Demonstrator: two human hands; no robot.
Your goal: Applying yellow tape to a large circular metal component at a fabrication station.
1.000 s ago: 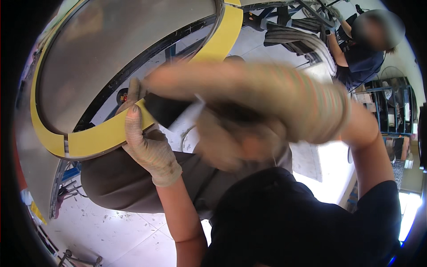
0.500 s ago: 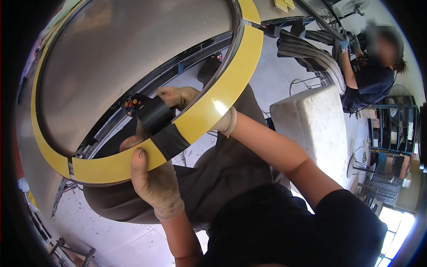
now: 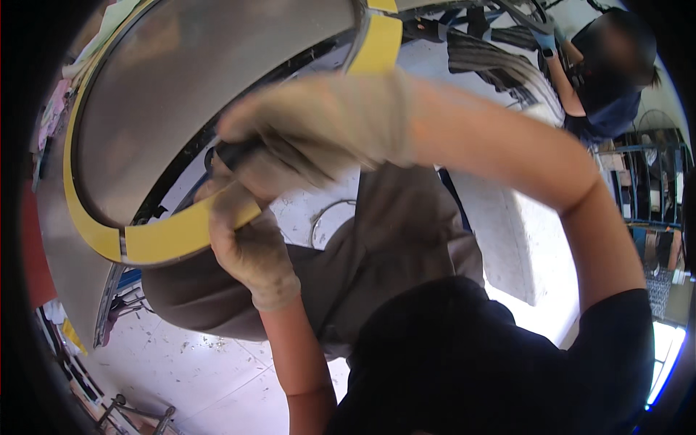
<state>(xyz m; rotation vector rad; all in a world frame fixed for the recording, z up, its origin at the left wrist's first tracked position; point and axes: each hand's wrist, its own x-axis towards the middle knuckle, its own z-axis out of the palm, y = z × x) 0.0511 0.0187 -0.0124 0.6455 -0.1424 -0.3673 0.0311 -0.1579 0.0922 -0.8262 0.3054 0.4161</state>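
A large oval frame edged with flat yellow strips (image 3: 170, 235) curves across the upper left. My left hand (image 3: 252, 254), in a tan work glove, is closed around the frame's near rim, thumb on the yellow face. My right hand (image 3: 326, 127), in a similar glove and smeared by motion, is raised over the frame just beyond my left hand. Its fingers curl around black tape (image 3: 235, 154), of which only a dark part shows. The taped stretch of the rim lies hidden behind the right hand and forearm.
A grey panel (image 3: 203, 87) lies within the oval frame. On the right stands a pale block (image 3: 500, 239). Another person (image 3: 609, 80) with gloved hands sits at the upper right, beside a blue shelf rack (image 3: 652, 181). A metal stand (image 3: 130, 413) is at lower left.
My right hand has come from behind and below the rim up over its face, bringing the black tape across. The left hand keeps its grip; the view has shifted slightly.
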